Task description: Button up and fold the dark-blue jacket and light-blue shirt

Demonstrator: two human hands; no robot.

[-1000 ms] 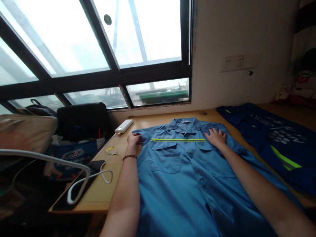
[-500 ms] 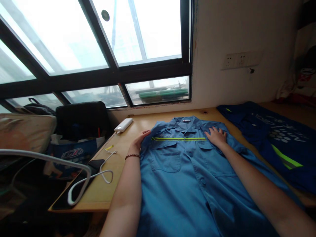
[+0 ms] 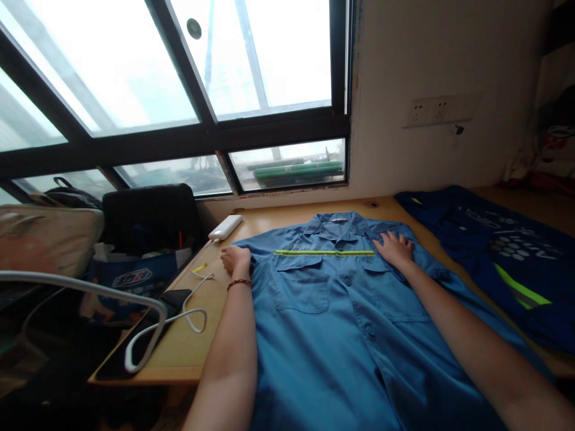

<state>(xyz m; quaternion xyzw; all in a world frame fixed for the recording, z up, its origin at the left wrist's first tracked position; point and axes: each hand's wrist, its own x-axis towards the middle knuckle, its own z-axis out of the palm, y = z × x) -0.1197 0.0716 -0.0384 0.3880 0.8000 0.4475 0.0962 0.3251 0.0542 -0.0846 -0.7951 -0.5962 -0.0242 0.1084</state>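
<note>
A blue work shirt (image 3: pixel 309 347) lies front up on the table, collar toward the window, with a yellow-green stripe (image 3: pixel 324 253) across the chest. My left hand (image 3: pixel 236 261), with a braided bracelet at the wrist, is closed on the sleeve at the shirt's left side. That sleeve stretches out sideways from the shoulder, and its end is mostly hidden by the hand. On the other side, near the shoulder and above a chest pocket, my right hand (image 3: pixel 394 250) rests flat with its fingers spread on the cloth.
Left of the shirt, a white power bank (image 3: pixel 226 228) and its white cable (image 3: pixel 191 311) lie on the wooden table (image 3: pixel 179 359), beside a dark phone-like slab (image 3: pixel 117 359). A dark blue garment (image 3: pixel 489 233) spreads out on the right. Bags and a black chair (image 3: pixel 150 215) stand beyond the left edge.
My left hand has moved left from beside the shirt's shoulder, drawing the sleeve outward, and its fingers are now curled. My right hand stays in place.
</note>
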